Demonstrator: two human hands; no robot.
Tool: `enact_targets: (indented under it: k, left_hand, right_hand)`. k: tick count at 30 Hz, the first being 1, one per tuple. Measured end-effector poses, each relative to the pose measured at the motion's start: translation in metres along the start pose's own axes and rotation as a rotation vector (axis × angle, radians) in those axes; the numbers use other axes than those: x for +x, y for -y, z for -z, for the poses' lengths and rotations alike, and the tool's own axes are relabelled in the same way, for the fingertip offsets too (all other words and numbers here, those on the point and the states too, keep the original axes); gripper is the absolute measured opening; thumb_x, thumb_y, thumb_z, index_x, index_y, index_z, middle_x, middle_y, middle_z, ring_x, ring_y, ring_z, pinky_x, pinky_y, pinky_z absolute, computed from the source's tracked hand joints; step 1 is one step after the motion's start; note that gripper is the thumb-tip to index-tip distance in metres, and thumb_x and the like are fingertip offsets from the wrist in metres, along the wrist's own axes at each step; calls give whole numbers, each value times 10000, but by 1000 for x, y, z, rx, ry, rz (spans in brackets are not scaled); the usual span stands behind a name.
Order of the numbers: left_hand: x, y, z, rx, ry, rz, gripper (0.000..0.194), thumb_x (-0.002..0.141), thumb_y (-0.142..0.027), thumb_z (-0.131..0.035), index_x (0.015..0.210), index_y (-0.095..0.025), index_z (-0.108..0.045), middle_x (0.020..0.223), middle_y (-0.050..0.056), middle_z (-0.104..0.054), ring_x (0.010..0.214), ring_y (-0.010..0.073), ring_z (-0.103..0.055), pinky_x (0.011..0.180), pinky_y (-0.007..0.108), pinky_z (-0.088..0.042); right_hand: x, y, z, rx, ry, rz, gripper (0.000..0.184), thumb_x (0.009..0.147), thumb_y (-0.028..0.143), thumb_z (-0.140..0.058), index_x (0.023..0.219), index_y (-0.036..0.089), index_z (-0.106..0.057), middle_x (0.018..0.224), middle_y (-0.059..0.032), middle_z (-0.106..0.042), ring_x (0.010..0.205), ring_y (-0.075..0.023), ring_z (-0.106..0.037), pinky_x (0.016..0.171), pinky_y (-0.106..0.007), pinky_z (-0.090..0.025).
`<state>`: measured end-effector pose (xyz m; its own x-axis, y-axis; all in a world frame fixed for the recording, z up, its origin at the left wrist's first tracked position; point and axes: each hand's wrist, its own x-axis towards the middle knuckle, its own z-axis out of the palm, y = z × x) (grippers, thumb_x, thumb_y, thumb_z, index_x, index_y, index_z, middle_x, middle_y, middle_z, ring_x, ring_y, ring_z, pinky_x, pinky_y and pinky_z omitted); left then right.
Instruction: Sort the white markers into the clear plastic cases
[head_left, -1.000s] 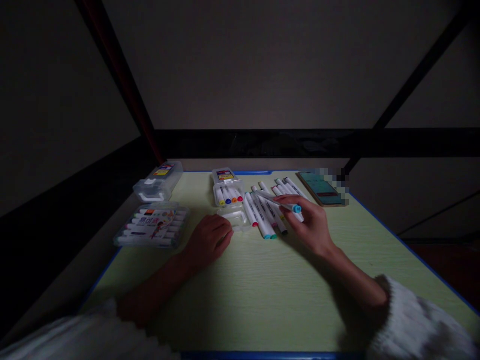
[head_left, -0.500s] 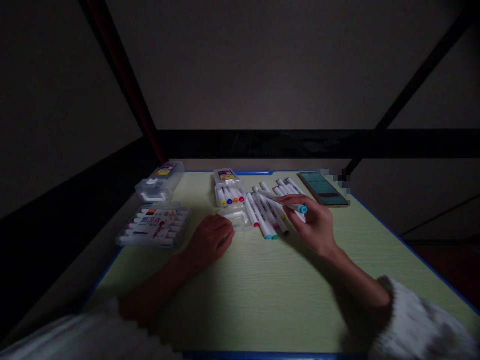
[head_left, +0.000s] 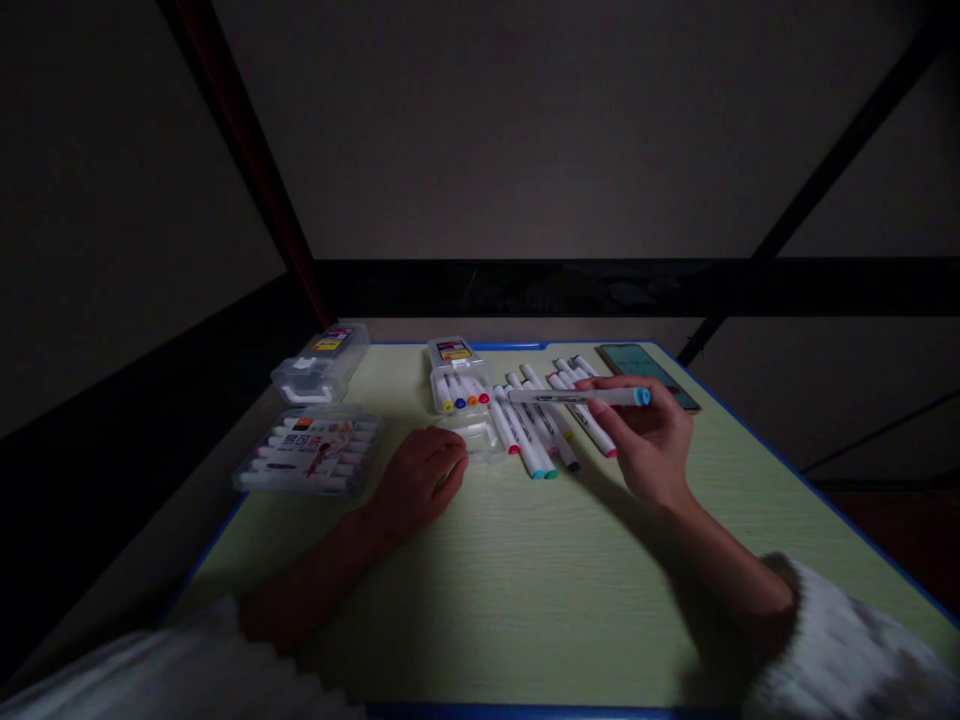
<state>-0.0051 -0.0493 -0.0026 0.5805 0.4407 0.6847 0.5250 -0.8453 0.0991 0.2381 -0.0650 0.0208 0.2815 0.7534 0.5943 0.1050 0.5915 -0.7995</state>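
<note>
The blue-ended marker (head_left: 555,397) lies across the fingertips of the right hand (head_left: 649,440), pinched between thumb and fingers near its blue end, with most of its white barrel reaching out to the left of the hand. It is held nearly level over the loose markers (head_left: 534,445), which lie side by side and partly overlapping on the table (head_left: 525,590). Left of these, the small case (head_left: 459,390) holds markers with yellow, blue, orange and red ends, its clear lid (head_left: 480,440) open toward the person. The left hand (head_left: 420,480) rests at that lid, fingers loosely curled; whether it grips the lid cannot be told. Farther left are the full case (head_left: 311,455) and, behind it, the clear box (head_left: 322,365). The phone (head_left: 637,362) lies beyond the right hand, partly hidden by it.
</note>
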Motion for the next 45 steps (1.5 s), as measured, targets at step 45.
enact_targets:
  k: [45]
  left_hand:
    - [0, -22, 7, -8, 91, -402, 279, 838, -96, -532, 1112, -134, -498, 740, 2, -608, 616, 110, -541, 567, 245, -412]
  right_hand:
    - [-17, -7, -26, 417, 278, -507, 251, 748, 428, -635, 846, 242, -498, 632, 39, -645, 468, -96, -468, 500, -236, -465]
